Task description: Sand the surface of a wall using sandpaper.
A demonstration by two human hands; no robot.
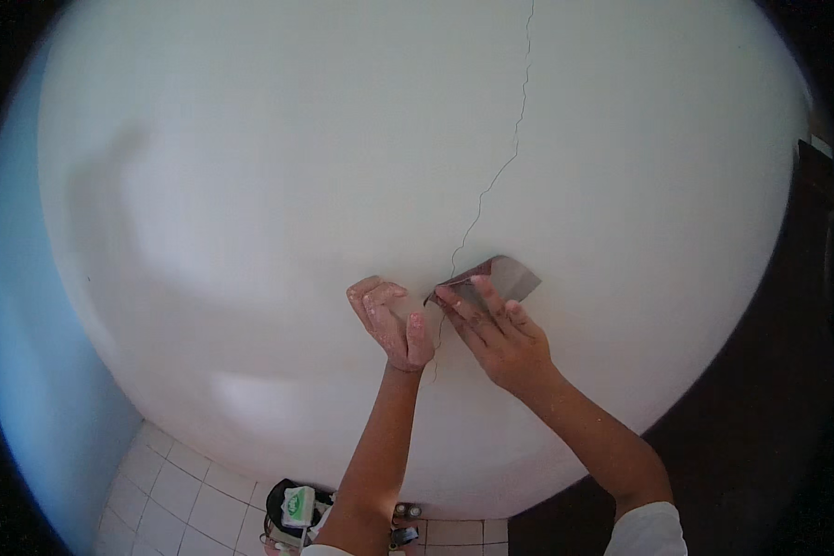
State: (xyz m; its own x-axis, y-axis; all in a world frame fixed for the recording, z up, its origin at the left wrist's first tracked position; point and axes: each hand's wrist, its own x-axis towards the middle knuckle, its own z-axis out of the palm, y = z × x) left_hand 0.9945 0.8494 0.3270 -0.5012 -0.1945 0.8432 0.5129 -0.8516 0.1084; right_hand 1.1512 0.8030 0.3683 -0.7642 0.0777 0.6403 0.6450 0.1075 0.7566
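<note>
A thin dark crack [480,199] runs down the white wall [278,185] in front of me. My right hand [505,338] presses a curled sheet of sandpaper [516,278], grey on one face and dark reddish on the other, against the wall over the crack. Its fingers lie across the sheet, whose right end bends away from them. To the left of the sheet, my left hand [389,320] is raised with its fingers loosely curled and the thumb apart. White dust coats its fingers, and nothing shows in it.
At the left a light blue wall [28,306] meets the white one. Pale floor tiles [171,486] lie below. A black container [276,505] with a white and green packet [298,506] stands by the wall's foot, near small items [404,536]. A dark area [713,463] borders the right.
</note>
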